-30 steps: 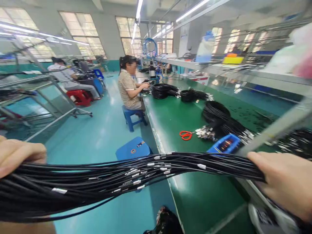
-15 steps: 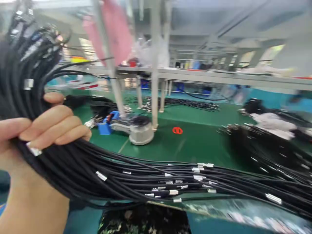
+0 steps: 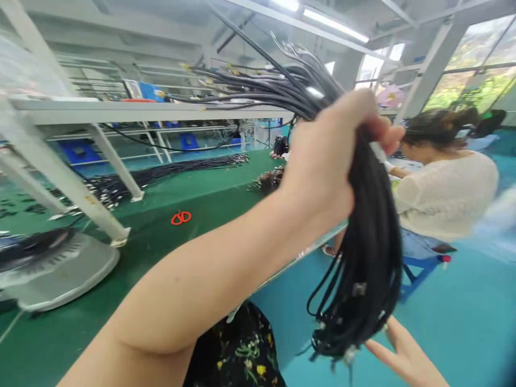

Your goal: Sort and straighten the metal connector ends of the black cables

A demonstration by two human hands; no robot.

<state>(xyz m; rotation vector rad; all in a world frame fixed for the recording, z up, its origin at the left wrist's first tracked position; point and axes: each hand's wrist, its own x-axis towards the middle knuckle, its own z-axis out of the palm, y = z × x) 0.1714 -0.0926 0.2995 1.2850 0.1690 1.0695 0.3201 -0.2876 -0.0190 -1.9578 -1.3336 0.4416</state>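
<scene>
My left hand (image 3: pixel 334 145) is raised in front of me, closed around a thick bundle of black cables (image 3: pixel 374 215). Thin ends of the bundle fan out to the upper left above the fist. Its other part hangs down over the floor, past the bench edge, with small white tags and ends at the bottom. At the lower right, my right hand (image 3: pixel 403 352) has its thumb and fingers apart, close beside the hanging ends. Whether it touches them I cannot tell.
The green bench (image 3: pixel 153 252) carries red loops (image 3: pixel 181 217), a grey slotted device (image 3: pixel 64 274) and more black cables (image 3: pixel 173 169). A white shelf frame (image 3: pixel 161 112) stands over it. To the right, a co-worker (image 3: pixel 447 188) in a light top sits on a blue stool (image 3: pixel 421 271).
The view has swung right. My left hand has carried the cable bundle off the bench to the right, and it now hangs down. My right hand has come into view.
</scene>
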